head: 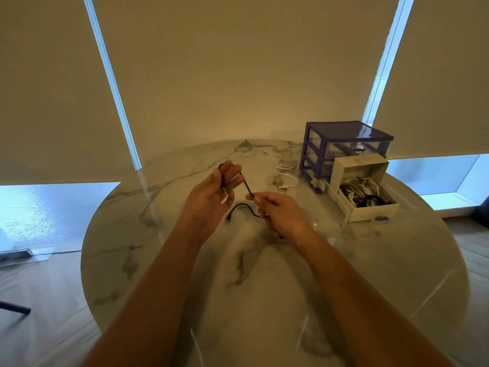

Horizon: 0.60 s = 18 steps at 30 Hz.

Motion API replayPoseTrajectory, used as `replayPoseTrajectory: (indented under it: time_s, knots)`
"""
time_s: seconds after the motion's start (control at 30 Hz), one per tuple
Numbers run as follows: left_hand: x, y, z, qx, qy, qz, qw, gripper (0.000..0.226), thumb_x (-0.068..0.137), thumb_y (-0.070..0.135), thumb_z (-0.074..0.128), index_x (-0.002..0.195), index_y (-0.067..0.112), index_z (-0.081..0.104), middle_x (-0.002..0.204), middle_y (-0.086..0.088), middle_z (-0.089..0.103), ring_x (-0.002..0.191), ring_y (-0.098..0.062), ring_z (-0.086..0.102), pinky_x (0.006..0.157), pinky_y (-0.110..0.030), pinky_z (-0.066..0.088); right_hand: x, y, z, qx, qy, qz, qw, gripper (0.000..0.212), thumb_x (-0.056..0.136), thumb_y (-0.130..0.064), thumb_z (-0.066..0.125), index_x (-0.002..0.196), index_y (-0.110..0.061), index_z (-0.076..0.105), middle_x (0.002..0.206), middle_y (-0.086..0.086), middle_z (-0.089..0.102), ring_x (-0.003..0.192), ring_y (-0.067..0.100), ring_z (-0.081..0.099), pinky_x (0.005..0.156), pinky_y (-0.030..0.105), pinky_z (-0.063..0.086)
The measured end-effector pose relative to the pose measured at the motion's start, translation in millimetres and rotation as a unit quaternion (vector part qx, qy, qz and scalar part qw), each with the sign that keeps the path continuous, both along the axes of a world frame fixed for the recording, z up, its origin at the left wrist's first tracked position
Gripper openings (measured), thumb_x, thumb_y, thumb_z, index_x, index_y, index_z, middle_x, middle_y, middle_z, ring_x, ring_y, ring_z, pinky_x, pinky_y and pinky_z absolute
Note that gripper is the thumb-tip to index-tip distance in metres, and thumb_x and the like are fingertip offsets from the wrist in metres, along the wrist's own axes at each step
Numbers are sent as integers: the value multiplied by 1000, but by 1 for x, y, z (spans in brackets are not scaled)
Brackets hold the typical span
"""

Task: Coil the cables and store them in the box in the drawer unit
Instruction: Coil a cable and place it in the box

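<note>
The left hand is raised palm-up above the table, its fingers curled loosely around a loop of the black cable — the cable arcs over the fingertips and a plug end lies down across the palm. From there a straight stretch of cable runs down to the right hand, which pinches it between thumb and forefinger, the other fingers folded in around it. Below that grip the cable bows out to the left in a small arch, its free plug hanging just above the tabletop between the two wrists; another short bit pokes out under the right hand.

Both hands are over the middle of the round marble table, well in from every edge. The surface around them is bare, with wide open room toward the near rim and to the left.

Farther back and to the right, a white cable lies uncoiled in loose curves, near the foot of the purple drawer unit. The unit stands close to the far right edge. Its lowest drawer is pulled out toward the camera — in it sits the open box, already holding a tangle of white and black cables.
</note>
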<state>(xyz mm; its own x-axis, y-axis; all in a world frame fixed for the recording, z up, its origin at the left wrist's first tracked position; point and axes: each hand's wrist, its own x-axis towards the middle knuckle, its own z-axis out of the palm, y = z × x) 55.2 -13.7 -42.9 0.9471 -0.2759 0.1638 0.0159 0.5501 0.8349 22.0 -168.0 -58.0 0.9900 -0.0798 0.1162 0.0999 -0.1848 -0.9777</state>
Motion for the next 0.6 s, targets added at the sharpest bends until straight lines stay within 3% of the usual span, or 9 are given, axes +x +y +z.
replayPoseTrajectory:
  time_s: [0.1, 0.17, 0.33, 0.47, 0.6]
  knots:
    - [2, 3, -1, 37, -39, 47, 997, 32, 104, 28, 32, 122, 24, 57, 119, 10, 67, 111, -4, 63, 93, -21, 41, -1, 7, -2, -117, -28, 2, 993, 22, 96, -19, 54, 107, -10, 71, 60, -4, 54, 41, -5, 47, 48, 6, 36]
    - [1, 3, -5, 75, -68, 89, 991, 32, 103, 27, 36, 128, 19, 55, 126, 6, 64, 113, -6, 62, 90, -17, 47, -2, 10, -1, -153, -34, -15, 987, 20, 92, -29, 62, 94, -13, 75, 59, -11, 58, 48, -7, 50, 53, 7, 36]
    - [4, 3, -14, 273, -171, 191, 927, 27, 100, 27, 48, 119, 19, 65, 115, 8, 70, 111, -1, 62, 99, -20, 42, -12, 8, 9, -114, -75, -76, 988, 45, 86, -45, 65, 66, -4, 64, 47, -13, 52, 48, 1, 45, 55, 22, 42]
    - [3, -3, -18, 369, -221, 186, 884, 24, 102, 20, 44, 106, 22, 68, 105, 9, 71, 99, 12, 58, 89, -6, 38, -15, 2, 15, -36, -116, -85, 989, 31, 94, -23, 52, 69, -10, 65, 48, -12, 44, 51, 4, 38, 55, 27, 35]
    - [0, -12, -20, 332, -185, 105, 919, 29, 102, 15, 40, 104, 11, 68, 86, 6, 73, 94, -3, 64, 92, -19, 43, -14, 4, 16, -25, -160, -65, 985, 25, 99, -14, 44, 91, -13, 68, 79, -13, 64, 72, -4, 54, 66, 12, 41]
